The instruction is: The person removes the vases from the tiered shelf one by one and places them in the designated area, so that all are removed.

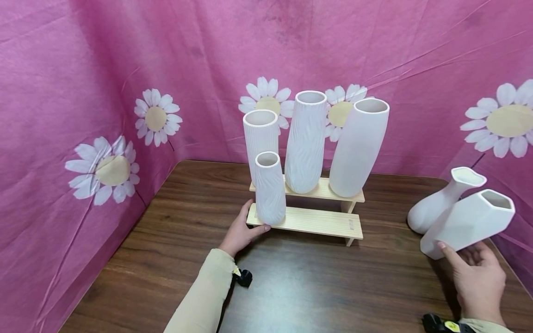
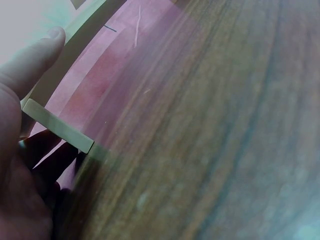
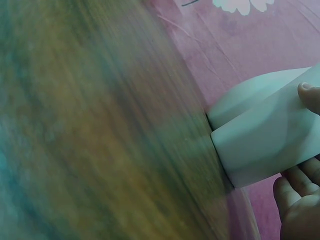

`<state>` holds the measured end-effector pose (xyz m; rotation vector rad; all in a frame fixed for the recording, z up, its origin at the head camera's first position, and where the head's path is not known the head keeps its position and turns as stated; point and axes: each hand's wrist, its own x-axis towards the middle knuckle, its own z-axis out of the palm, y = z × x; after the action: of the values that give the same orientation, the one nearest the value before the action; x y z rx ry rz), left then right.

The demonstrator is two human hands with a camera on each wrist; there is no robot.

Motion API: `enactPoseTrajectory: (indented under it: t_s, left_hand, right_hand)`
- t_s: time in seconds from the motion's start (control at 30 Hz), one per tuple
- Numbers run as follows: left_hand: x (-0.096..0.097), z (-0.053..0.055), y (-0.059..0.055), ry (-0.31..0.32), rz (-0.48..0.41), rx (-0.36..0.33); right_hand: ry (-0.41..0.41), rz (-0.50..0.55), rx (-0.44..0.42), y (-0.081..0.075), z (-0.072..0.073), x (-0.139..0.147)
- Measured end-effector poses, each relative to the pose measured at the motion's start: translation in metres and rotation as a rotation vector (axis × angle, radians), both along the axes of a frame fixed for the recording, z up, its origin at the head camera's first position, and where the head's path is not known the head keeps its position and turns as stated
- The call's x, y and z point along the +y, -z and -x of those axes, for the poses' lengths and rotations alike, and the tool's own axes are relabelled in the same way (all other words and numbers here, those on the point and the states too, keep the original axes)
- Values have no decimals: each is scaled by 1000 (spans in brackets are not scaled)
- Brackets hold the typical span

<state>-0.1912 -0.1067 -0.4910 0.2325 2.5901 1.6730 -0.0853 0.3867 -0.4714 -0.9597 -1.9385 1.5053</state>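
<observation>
My left hand (image 1: 244, 232) grips the left end of a two-step wooden stand (image 1: 318, 221). The thumb lies at the lower step's front edge, and the other fingers are behind its end leg (image 2: 60, 127). Right by that hand, a small white wavy vase (image 1: 270, 189) stands on the lower step. Far to the right, my right hand (image 1: 479, 277) holds a white faceted vase (image 1: 466, 224) low down, thumb on one side and fingers on the other. The base of this vase meets the table in the right wrist view. A white narrow-necked vase (image 1: 435, 203) stands close behind it.
On the upper step stand a ribbed vase (image 1: 260, 138), a tall wavy vase (image 1: 306, 143) and a smooth vase (image 1: 360, 148), all white. Pink cloth (image 1: 200, 55) with daisies hangs around the dark wooden table (image 1: 175, 226).
</observation>
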Motion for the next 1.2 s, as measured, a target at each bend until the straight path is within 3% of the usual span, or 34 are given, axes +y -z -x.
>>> enactPoseTrajectory:
  t_s: [0.1, 0.47, 0.7, 0.87, 1.03, 1.2]
  left_hand:
    - [0, 0, -1, 0, -2, -4]
    - [0, 0, 0, -6, 29, 13]
    - [0, 0, -1, -6, 33, 8]
    - [1, 2, 0, -3, 41, 15]
    - [0, 2, 2, 11, 43, 26]
    - [-1, 1, 2, 7, 32, 35]
  right_hand:
    - [-4, -16, 9, -1, -1, -1]
    - [24, 152, 251, -5, -2, -1]
    - [44, 136, 284, -7, -4, -3]
    - [54, 162, 363, -7, -5, -4]
    - [66, 115, 395, -8, -7, -5]
    - [63, 177, 491, -10, -5, -6]
